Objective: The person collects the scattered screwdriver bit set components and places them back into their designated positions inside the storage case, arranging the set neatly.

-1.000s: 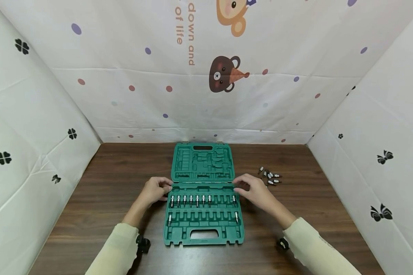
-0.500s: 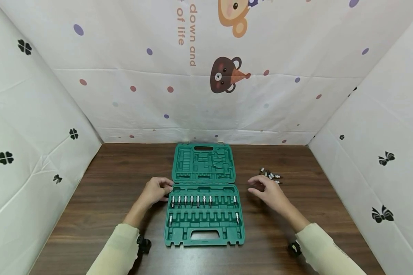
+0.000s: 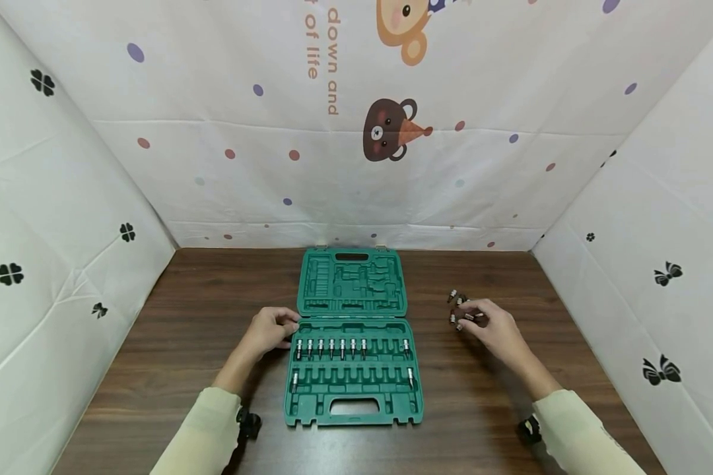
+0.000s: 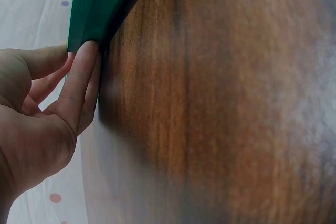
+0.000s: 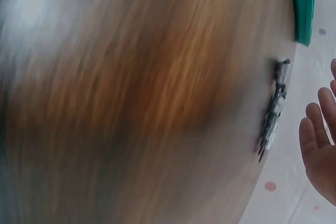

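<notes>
A green plastic tool case [image 3: 309, 404] lies open and flat in the head view, its lid [image 3: 353, 307] folded back. Several bit sockets [image 3: 331, 348] stand in the upper row, mostly at its left. One sits at each end of the lower row. My left hand [image 3: 269, 328] holds the case's left edge near the hinge, thumb and fingers about the rim in the left wrist view. My right hand [image 3: 499, 331] is at the loose bit sockets [image 3: 453, 296], partly covering them, fingers spread. Blurred in the right wrist view, the pile [image 5: 275, 108] lies beyond that hand's fingers.
A brown wooden table [image 3: 226, 277] carries everything. White printed cloth walls [image 3: 243, 178] rise along its back and both sides. The loose pile lies right of the case, with bare wood between. A dark wrist device [image 3: 529, 429] hangs under the right sleeve.
My right hand has left the case's right edge and moved right to the loose bit sockets, some of which have shifted. My left hand stays on the case.
</notes>
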Available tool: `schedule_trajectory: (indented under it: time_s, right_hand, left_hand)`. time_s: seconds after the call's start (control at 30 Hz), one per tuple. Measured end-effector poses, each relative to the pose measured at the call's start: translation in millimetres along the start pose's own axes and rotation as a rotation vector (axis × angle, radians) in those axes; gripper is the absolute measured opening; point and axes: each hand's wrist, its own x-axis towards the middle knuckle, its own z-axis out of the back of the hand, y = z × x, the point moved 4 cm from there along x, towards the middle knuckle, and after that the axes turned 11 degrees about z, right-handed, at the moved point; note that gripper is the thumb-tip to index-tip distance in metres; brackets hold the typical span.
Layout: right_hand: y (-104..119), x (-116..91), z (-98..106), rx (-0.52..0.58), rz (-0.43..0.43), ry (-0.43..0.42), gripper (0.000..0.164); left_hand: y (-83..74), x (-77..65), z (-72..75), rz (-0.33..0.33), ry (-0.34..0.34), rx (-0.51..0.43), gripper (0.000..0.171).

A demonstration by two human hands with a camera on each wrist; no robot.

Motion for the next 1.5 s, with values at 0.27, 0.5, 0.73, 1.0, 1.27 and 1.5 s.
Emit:
schedule_trajectory:
  time_s: [0.27, 0.5, 0.73, 1.0, 1.27, 1.5]
  right_hand:
    - [-18.5, -3.8, 7.4, -0.068, -0.007, 0.046, 0.034]
    - [-31.3, -3.4, 11.9, -0.121, 0.040, 0.085, 0.037]
    - [-41.9, -3.3, 11.7, -0.155, 0.044, 0.112, 0.036]
    - [-48.6, -2.2, 10.8, -0.190, 0.043, 0.145, 0.035]
    - [-52.1, -0.6, 7.2, -0.224, 0.069, 0.169, 0.030]
    - [-50.4, 1.4, 5.6, -0.221, 0.099, 0.154, 0.024]
  left_hand:
    - [0.1, 2.3, 0.3, 0.007, -0.003, -0.006, 0.021]
    - [-1.2, 3.5, 0.6, 0.002, -0.008, -0.006, 0.021]
    - [-1.9, 3.5, 1.3, 0.002, -0.010, -0.005, 0.021]
    - [0.6, 3.5, 0.1, 0.004, -0.006, -0.004, 0.020]
    - [1.7, 2.8, 0.9, 0.003, -0.007, -0.001, 0.020]
    - [2.9, 3.6, -0.1, 0.004, -0.007, -0.008, 0.019]
